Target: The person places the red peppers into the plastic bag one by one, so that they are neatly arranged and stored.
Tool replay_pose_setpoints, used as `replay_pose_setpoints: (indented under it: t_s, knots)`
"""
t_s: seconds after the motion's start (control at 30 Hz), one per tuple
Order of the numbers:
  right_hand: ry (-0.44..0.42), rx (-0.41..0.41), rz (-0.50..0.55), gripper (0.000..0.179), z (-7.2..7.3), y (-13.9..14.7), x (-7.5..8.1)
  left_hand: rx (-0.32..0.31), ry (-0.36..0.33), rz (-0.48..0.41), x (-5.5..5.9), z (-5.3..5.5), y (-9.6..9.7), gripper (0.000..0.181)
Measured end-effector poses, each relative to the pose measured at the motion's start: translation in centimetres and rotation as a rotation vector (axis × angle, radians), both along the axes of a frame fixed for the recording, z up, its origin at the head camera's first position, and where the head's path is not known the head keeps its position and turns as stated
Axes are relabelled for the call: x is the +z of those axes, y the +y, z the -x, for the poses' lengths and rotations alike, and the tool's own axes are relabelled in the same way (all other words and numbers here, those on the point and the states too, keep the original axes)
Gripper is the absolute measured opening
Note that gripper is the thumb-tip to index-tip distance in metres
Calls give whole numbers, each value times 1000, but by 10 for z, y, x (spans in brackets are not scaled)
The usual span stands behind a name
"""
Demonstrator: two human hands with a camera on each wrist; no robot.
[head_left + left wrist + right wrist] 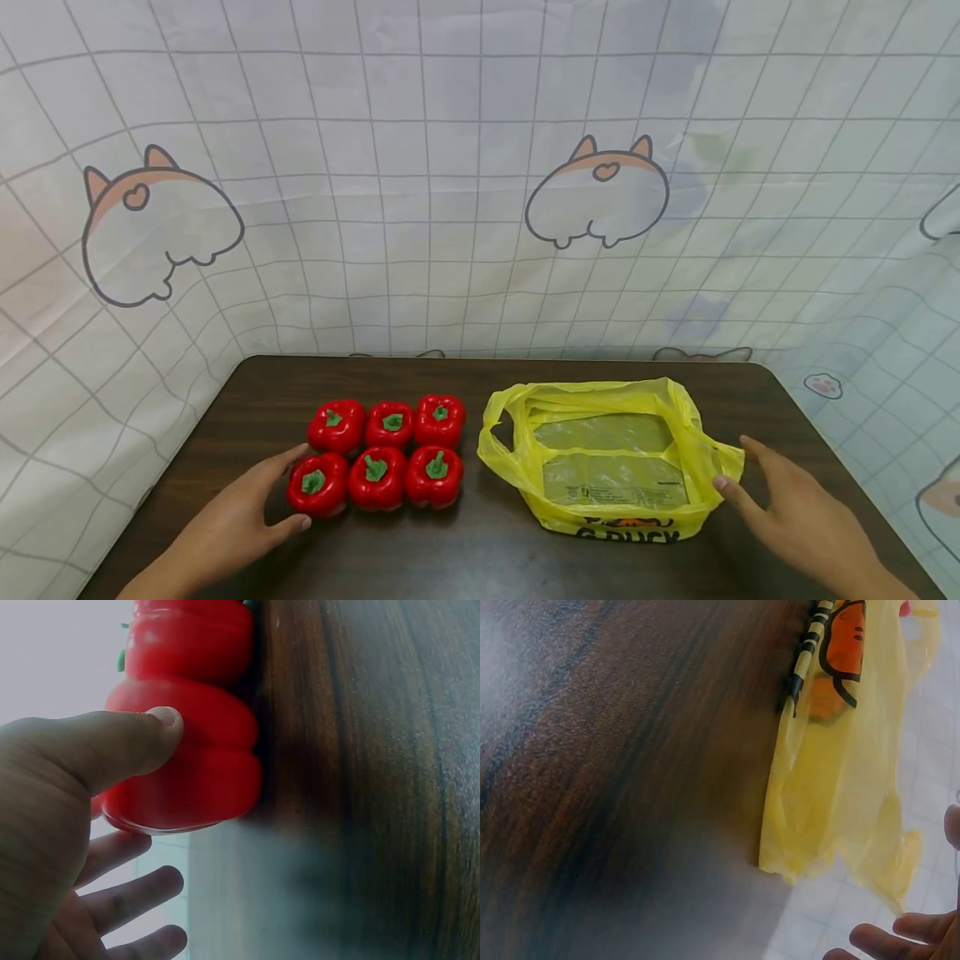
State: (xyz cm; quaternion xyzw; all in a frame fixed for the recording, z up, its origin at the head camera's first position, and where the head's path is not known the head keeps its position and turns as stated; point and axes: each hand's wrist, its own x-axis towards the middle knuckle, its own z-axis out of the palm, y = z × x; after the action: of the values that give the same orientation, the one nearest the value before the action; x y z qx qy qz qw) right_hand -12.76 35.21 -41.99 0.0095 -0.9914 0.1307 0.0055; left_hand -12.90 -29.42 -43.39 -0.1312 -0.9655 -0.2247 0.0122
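Observation:
Several red bell peppers (377, 478) with green stems stand in two rows on the dark table, left of centre. At the near-left pepper (317, 492), my left hand (236, 512) has its thumb and index finger spread to either side. In the left wrist view the thumb overlaps that pepper (187, 780), while the other fingers extend loosely below it. A yellow plastic bag (630, 521) sits right of centre with its mouth spread wide. Beside its right handle is my right hand (802, 508), thumb and index finger apart, fingertips right at the handle's edge.
The dark wooden table (510, 567) carries the peppers on the left and the bag on the right. Behind and around it hangs a white gridded cloth (450, 208) with cartoon animal prints. The bag's left handle (495, 458) leans toward the peppers.

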Motion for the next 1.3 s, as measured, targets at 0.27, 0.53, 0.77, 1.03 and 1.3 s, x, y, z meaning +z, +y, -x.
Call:
replay_pose_setpoints:
  t_s: [0.27, 0.53, 0.77, 1.03, 1.3]
  knots:
    - [-36, -27, 43, 100, 2, 2, -5, 0, -39, -21, -4, 3, -2, 88]
    - [-90, -71, 111, 99, 4, 5, -6, 1, -48, -31, -7, 4, -5, 86]
    - [-175, -126, 193, 99, 6, 5, -6, 2, -62, -61, -8, 6, -7, 84]
    - [-115, -140, 241, 88, 5, 4, -9, 15, -76, -88, -9, 8, -10, 81]
    - [-73, -136, 264, 78, 6, 5, -10, 33, -95, -156, -13, 7, -15, 78]
